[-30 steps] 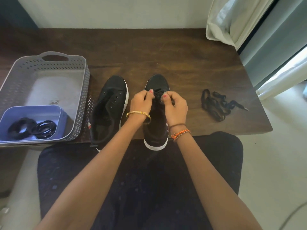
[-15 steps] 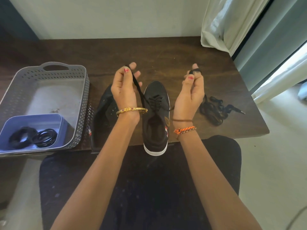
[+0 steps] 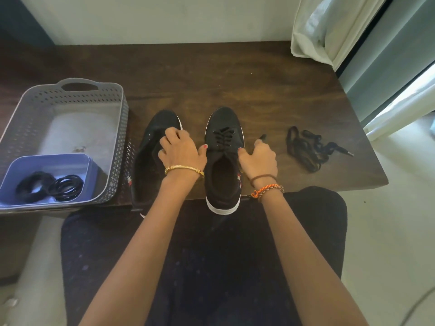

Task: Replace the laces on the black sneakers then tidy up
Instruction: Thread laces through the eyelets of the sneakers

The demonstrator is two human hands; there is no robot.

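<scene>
Two black sneakers stand side by side on the dark wooden table (image 3: 235,74), toes pointing away from me. The right sneaker (image 3: 222,177) has a black lace (image 3: 222,137) crossed through its front eyelets. My right hand (image 3: 257,158) rests beside it and grips one lace end, whose tip (image 3: 263,136) sticks out past my fingers. My left hand (image 3: 181,152) lies over the unlaced left sneaker (image 3: 150,135) with curled fingers and its thumb near the right sneaker; the other lace end is hard to make out against the black shoe.
A loose pile of black laces (image 3: 310,149) lies on the table to the right. At the left stands a grey perforated basket (image 3: 70,89) holding a blue box (image 3: 47,158) with coiled black laces (image 3: 49,187). A curtain (image 3: 329,27) hangs at the back right.
Both hands had lifted and pulled the lace ends up and apart. Now they have dropped back to the table on either side of the right sneaker.
</scene>
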